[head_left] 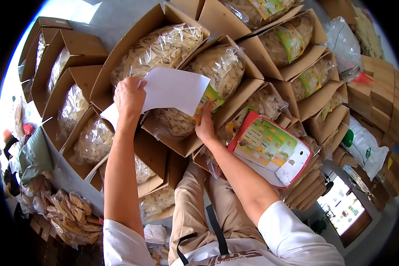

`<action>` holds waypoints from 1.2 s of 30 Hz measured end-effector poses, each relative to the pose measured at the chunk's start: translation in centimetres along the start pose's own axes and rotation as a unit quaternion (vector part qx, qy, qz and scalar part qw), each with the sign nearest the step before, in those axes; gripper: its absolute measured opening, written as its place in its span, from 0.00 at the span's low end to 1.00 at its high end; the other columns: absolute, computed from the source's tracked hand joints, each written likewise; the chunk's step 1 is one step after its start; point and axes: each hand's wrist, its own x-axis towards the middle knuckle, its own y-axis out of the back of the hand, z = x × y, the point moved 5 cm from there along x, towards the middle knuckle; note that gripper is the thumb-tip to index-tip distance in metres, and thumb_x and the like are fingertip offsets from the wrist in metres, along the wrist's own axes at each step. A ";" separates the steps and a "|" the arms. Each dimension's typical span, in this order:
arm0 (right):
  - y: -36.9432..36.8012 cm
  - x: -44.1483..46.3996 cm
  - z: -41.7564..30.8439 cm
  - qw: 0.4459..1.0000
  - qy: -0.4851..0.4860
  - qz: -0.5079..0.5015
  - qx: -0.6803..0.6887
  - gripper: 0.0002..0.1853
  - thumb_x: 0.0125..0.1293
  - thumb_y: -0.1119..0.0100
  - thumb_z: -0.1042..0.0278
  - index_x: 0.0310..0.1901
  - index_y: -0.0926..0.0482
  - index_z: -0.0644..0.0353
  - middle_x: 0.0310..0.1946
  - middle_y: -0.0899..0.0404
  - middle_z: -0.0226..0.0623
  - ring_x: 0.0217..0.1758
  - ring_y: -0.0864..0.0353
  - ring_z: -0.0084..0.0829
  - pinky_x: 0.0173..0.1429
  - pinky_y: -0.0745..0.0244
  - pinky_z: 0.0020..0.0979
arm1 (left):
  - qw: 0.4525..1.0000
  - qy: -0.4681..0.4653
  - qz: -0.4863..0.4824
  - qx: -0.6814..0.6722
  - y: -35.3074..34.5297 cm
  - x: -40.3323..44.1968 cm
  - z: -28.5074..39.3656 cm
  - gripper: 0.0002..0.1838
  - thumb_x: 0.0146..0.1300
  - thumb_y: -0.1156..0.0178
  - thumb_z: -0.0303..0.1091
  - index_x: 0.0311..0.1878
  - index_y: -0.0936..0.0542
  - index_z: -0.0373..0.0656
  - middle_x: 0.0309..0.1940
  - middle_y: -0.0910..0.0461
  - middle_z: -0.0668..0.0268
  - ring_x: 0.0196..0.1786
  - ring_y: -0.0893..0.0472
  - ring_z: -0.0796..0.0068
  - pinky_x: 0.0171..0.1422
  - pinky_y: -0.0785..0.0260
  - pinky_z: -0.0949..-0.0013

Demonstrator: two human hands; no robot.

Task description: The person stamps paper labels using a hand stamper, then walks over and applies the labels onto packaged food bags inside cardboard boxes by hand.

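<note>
My left hand is closed on the edge of a white paper sheet, which stretches curved over the bags to the right. At the sheet's far end, a green and yellow label shows against a clear plastic bag of pale dried flakes. My right hand rests on the label's lower edge with its fingers stretched out. The bag stands in an open cardboard box. Below the sheet lies another bag of flakes. How far the label sticks to the bag, I cannot tell.
A red-rimmed tray holding printed label sheets sits on the boxes by my right forearm. Open boxes with bagged flakes surround me; several bags at the right bear green labels. Stacked cartons stand far right.
</note>
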 end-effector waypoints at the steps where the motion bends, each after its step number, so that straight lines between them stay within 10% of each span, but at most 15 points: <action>1: 0.0 0.0 0.8 1.000 0.002 0.001 -0.004 0.41 0.58 0.55 0.85 0.71 0.64 0.67 0.72 0.67 0.58 0.74 0.51 0.47 0.70 0.43 0.34 | 1.000 0.002 0.015 -0.001 0.9 -0.1 -0.6 0.10 0.55 0.36 0.38 0.38 0.17 0.43 0.31 0.19 0.52 0.38 0.21 0.50 0.43 0.29 0.57; 6: 1.3 -1.7 -5.7 0.941 0.178 0.144 -0.251 0.42 0.57 0.43 0.79 0.69 0.56 0.71 0.72 0.63 0.58 0.75 0.58 0.52 0.74 0.54 0.45 | 1.000 -0.008 0.013 -0.008 4.7 -2.3 -1.3 0.08 0.56 0.38 0.34 0.38 0.16 0.43 0.33 0.19 0.53 0.38 0.20 0.52 0.43 0.28 0.57; 11: -1.2 3.0 -7.3 0.869 0.251 0.034 -0.424 0.40 0.60 0.42 0.64 0.68 0.50 0.72 0.71 0.57 0.57 0.75 0.60 0.52 0.75 0.60 0.50 | 0.994 -0.086 0.046 -0.043 6.2 -5.9 -1.2 0.08 0.52 0.40 0.27 0.36 0.18 0.41 0.28 0.20 0.52 0.32 0.21 0.50 0.40 0.29 0.58; 17: -2.7 6.0 -8.2 0.815 0.274 0.035 -0.509 0.45 0.54 0.38 0.50 0.67 0.45 0.70 0.70 0.52 0.57 0.76 0.60 0.49 0.76 0.66 0.50 | 0.962 0.064 0.235 -0.123 11.7 -12.6 -5.6 0.02 0.56 0.39 0.24 0.32 0.20 0.36 0.15 0.41 0.70 0.19 0.46 0.85 0.23 0.57 0.75; 24: -6.7 8.2 -5.9 0.745 0.268 -0.065 -0.608 0.41 0.56 0.45 0.43 0.66 0.39 0.62 0.70 0.47 0.48 0.76 0.57 0.45 0.75 0.69 0.54 | 0.980 0.059 0.143 -0.127 9.7 -18.9 -4.5 0.08 0.48 0.41 0.19 0.33 0.21 0.39 0.16 0.29 0.68 0.18 0.31 0.81 0.21 0.46 0.76; 30: -7.8 2.8 -5.7 0.776 0.415 -0.250 -0.403 0.26 0.63 0.49 0.52 0.57 0.29 0.61 0.63 0.38 0.50 0.72 0.48 0.46 0.75 0.61 0.52 | 0.983 0.041 0.086 -0.154 9.9 -19.5 -1.7 0.06 0.46 0.40 0.20 0.29 0.25 0.37 0.19 0.31 0.65 0.20 0.31 0.73 0.25 0.41 0.72; 34: -3.5 6.9 -9.3 0.820 0.314 -0.003 -0.478 0.24 0.67 0.55 0.55 0.58 0.30 0.65 0.67 0.45 0.51 0.73 0.50 0.44 0.76 0.68 0.53 | 0.972 0.031 0.063 -0.223 10.7 -20.4 0.0 0.07 0.41 0.42 0.19 0.22 0.30 0.38 0.19 0.33 0.66 0.20 0.32 0.75 0.25 0.42 0.73; 36: -0.9 10.8 -8.9 0.839 0.135 -0.121 -0.512 0.25 0.65 0.53 0.55 0.58 0.30 0.64 0.59 0.33 0.48 0.67 0.39 0.39 0.76 0.67 0.52 | 0.961 0.027 0.053 -0.269 10.7 -20.7 0.2 0.07 0.40 0.43 0.19 0.21 0.32 0.37 0.20 0.33 0.66 0.20 0.32 0.77 0.24 0.43 0.74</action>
